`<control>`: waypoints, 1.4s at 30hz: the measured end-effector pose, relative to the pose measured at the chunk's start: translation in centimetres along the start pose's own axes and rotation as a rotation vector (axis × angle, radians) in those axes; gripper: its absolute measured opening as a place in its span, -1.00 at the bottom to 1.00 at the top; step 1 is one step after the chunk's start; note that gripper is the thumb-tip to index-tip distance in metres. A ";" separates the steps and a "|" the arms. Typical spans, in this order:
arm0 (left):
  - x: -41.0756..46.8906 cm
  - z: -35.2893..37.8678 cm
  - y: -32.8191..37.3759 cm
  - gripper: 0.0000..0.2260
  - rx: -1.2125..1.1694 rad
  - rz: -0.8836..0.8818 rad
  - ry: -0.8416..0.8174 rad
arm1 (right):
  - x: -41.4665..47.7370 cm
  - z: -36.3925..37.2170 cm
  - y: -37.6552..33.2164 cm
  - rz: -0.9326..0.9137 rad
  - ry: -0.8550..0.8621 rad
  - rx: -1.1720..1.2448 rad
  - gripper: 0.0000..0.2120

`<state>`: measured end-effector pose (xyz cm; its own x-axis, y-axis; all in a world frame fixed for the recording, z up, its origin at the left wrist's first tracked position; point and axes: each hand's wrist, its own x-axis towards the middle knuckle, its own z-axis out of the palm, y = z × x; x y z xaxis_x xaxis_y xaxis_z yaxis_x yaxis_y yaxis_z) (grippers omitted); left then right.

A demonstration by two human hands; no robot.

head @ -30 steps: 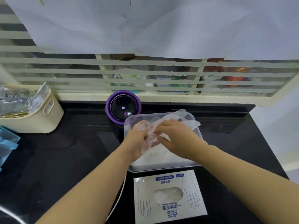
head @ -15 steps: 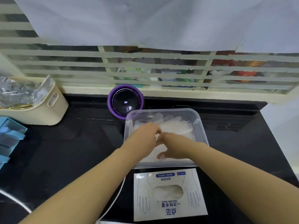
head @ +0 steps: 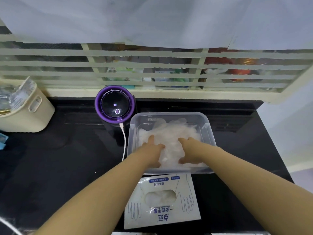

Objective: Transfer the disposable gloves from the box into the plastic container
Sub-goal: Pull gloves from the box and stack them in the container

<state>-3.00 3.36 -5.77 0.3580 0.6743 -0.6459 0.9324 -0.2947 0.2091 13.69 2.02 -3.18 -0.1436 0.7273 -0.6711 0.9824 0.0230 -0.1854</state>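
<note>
A clear plastic container [head: 209,126] stands on the black counter and holds a pile of thin translucent disposable gloves [head: 171,133]. Both my hands are inside it, palms down on the pile. My left hand [head: 152,150] presses the left side with spread fingers. My right hand [head: 190,151] presses the right side, fingers spread too. Just in front of the container lies the flat white glove box [head: 162,216], with more gloves showing through its oval opening [head: 160,197].
A purple and black round device [head: 115,106] sits behind the container's left corner, its white cable [head: 124,141] running down the container's left side. A cream basket [head: 25,112] with packets stands at far left. A slatted window frame closes the back.
My hands lowered the glove they held above the container onto the pile, then moved apart and flattened on it. The camera view shifted slightly.
</note>
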 end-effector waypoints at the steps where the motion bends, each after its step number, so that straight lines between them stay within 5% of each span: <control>1: 0.1 -0.1 0.2 -0.34 0.004 0.001 -0.017 | -0.2 -0.1 0.3 -0.009 0.006 -0.009 -0.26; 6: -1.0 -1.7 0.5 -0.42 0.001 0.061 0.010 | -2.5 -1.7 0.2 -0.075 0.174 -0.208 -0.49; 15: -6.5 -2.6 -1.2 -0.58 -0.026 0.230 0.402 | -8.7 -3.8 -3.9 -0.198 0.505 -0.228 -0.69; 23: -10.0 1.9 -3.6 -0.77 -0.015 0.535 0.706 | -7.3 4.9 -5.5 -0.393 -0.010 -0.198 -0.70; 27: -10.6 3.6 -3.7 -0.79 0.031 0.541 0.804 | -4.5 8.1 -4.5 -0.405 -0.008 -0.380 -0.69; 36: -10.8 7.2 -2.6 -0.83 0.208 0.481 0.846 | -3.9 8.3 -2.0 -0.299 0.078 -0.495 -0.73; 42: -8.7 9.2 -0.1 -0.50 0.256 0.460 0.501 | -4.8 8.4 0.3 -0.329 0.179 -0.510 -0.80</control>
<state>-6.63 -8.73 -6.90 0.7477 0.6553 -0.1074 0.6635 -0.7308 0.1603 13.68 -7.21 -6.06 -0.4692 0.7289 -0.4985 0.8299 0.5569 0.0332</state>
